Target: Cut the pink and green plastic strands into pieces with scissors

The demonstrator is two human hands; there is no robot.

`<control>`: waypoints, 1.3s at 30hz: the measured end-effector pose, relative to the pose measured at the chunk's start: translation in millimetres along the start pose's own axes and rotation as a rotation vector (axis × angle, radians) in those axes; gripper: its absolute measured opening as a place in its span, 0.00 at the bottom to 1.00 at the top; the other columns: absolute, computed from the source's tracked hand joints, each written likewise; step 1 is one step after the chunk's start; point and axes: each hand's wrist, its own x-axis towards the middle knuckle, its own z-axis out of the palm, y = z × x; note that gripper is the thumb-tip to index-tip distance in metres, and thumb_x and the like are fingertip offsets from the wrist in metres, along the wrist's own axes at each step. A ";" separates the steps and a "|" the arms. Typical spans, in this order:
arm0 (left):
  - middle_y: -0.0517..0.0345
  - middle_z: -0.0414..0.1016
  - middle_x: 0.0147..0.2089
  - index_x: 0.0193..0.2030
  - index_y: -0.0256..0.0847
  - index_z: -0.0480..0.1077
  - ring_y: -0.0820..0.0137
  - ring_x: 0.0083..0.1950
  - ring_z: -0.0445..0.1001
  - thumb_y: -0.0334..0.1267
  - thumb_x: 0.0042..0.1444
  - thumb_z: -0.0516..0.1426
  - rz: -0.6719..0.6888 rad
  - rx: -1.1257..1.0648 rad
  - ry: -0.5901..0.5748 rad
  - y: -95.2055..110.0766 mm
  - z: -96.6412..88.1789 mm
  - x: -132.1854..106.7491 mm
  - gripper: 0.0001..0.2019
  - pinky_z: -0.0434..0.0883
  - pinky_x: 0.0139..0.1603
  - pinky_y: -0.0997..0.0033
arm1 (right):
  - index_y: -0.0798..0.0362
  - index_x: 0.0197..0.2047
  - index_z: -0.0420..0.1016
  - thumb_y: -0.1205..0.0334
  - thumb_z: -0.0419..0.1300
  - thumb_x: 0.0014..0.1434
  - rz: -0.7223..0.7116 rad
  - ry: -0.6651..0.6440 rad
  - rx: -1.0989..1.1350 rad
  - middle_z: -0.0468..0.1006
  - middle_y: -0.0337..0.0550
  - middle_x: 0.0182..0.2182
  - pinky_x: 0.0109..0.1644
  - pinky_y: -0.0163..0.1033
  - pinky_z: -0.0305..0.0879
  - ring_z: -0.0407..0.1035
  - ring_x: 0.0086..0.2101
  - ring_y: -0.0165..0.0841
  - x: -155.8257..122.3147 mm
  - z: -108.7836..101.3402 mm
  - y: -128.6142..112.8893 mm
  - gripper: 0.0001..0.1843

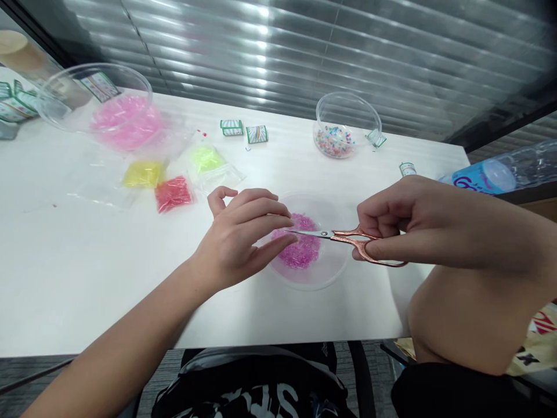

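My right hand (400,223) grips the handles of small copper-coloured scissors (343,237), whose blades point left over a clear dish (335,270) of pink beads (300,249). My left hand (243,235) hovers at the left rim of that dish. Its fingers are stretched toward the blade tips and held close together; whether a thread or anything else lies between them I cannot make out.
On the white table (87,273) lie bags of yellow (143,173), red (173,193) and green beads (205,158). A big clear bowl of pink beads (124,119) stands back left and a bowl of mixed beads (337,136) back right. Thread spools (243,131) and a plastic bottle (500,171) are nearby.
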 end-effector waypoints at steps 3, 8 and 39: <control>0.61 0.79 0.39 0.38 0.45 0.73 0.65 0.45 0.76 0.37 0.58 0.60 -0.014 0.007 -0.005 -0.7 -2.3 1.8 0.02 0.56 0.48 0.58 | 0.53 0.17 0.61 0.58 0.62 0.50 0.050 0.115 -0.162 0.60 0.34 0.13 0.22 0.35 0.43 0.50 0.17 0.24 1.5 3.8 0.8 0.17; 0.61 0.79 0.40 0.34 0.45 0.74 0.65 0.44 0.76 0.35 0.58 0.59 -0.044 0.035 -0.003 -1.8 -5.4 5.6 0.03 0.57 0.44 0.59 | 0.53 0.17 0.60 0.59 0.61 0.49 0.075 0.372 -0.423 0.59 0.35 0.14 0.25 0.38 0.40 0.47 0.18 0.24 9.0 13.7 0.2 0.16; 0.57 0.78 0.44 0.36 0.44 0.75 0.67 0.42 0.76 0.32 0.58 0.56 -0.196 -0.002 -0.049 -0.5 -5.8 4.5 0.06 0.65 0.42 0.63 | 0.53 0.19 0.63 0.58 0.56 0.50 -0.059 0.273 -0.641 0.62 0.36 0.15 0.27 0.37 0.37 0.47 0.19 0.26 29.3 28.3 -14.1 0.13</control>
